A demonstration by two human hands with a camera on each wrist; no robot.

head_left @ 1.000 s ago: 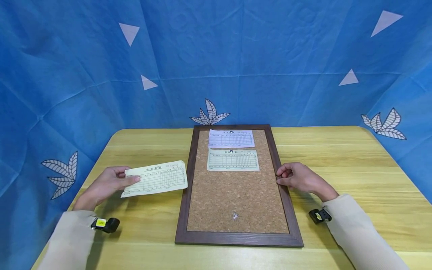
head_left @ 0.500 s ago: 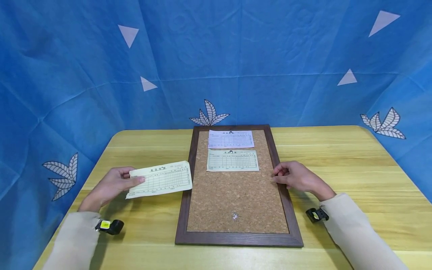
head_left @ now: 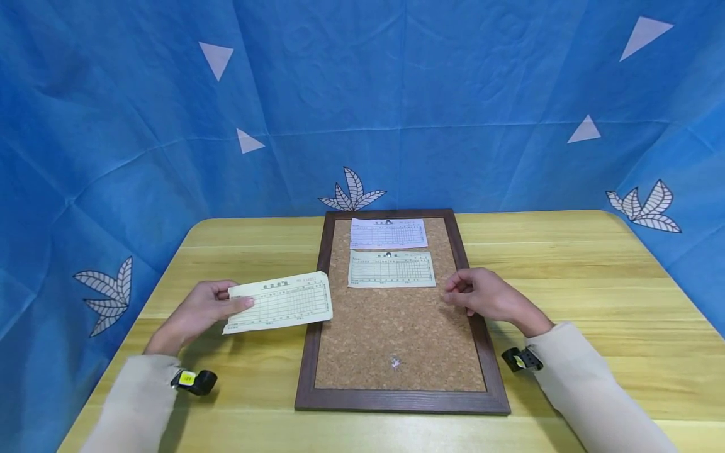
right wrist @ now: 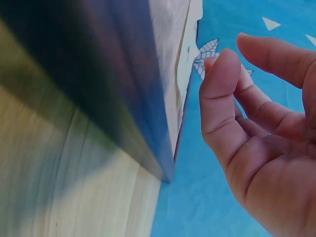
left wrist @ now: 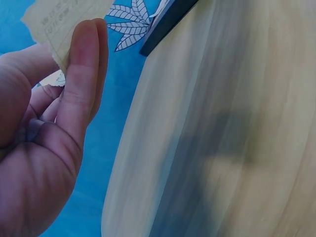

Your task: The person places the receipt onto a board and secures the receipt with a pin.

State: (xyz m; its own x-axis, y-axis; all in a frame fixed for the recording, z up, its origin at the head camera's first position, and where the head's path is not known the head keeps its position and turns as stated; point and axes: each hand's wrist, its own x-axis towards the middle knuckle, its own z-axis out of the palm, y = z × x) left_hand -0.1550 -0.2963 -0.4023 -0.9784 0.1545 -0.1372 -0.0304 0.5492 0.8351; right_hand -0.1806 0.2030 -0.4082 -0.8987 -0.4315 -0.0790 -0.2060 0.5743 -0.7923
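Observation:
My left hand [head_left: 201, 311] pinches a pale yellow printed receipt slip [head_left: 291, 302] by its left end, thumb on top. The slip's far end overlaps the left side of a dark-framed cork board [head_left: 396, 333]. In the left wrist view, the slip [left wrist: 64, 22] sits between thumb and fingers. My right hand [head_left: 489, 296] hovers over the board's right edge, fingers loosely bent. Thumb and forefinger stand apart in the right wrist view, with nothing between them. A lilac slip [head_left: 387, 236] and, below it, a pale green slip [head_left: 391, 272] lie on the upper cork, each with a dark pin.
A small silvery cluster [head_left: 394, 362] sits on the lower cork. The board lies on a light wooden table [head_left: 566, 264]. A blue cloth [head_left: 453, 94] with leaf and triangle prints hangs behind and at both sides.
My left hand has carried the yellow slip rightward, onto the board's left edge in view. My right hand has shifted left from the frame to over the cork.

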